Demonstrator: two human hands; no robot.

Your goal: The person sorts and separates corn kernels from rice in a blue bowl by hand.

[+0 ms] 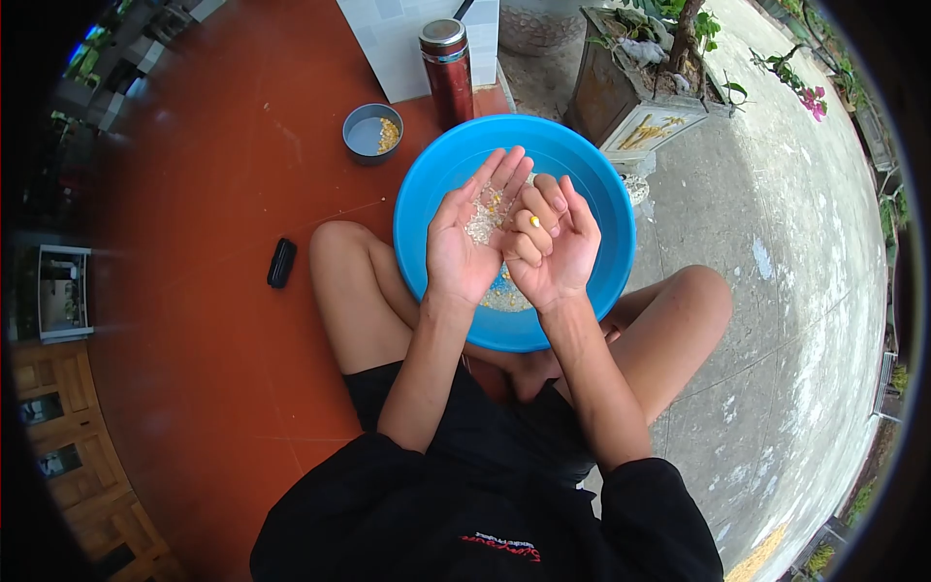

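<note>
My left hand (464,250) is cupped palm up over the blue basin (412,209), its fingers stretched out together. A small heap of rice (482,225) with a few yellow kernels lies in that palm. Right beside it, my right hand (551,242) is turned palm up with its fingers curled in. One yellow and white corn kernel (534,221) shows at those curled fingers. Below the hands, more rice (504,296) mixed with yellow kernels covers part of the basin's floor. The hands hide the rest of the floor.
A grey bowl (364,133) with yellow kernels stands on the red floor, left of a red thermos (449,82). A black case (281,263) lies farther left. At the upper right is a square planter (630,107). My crossed legs flank the basin.
</note>
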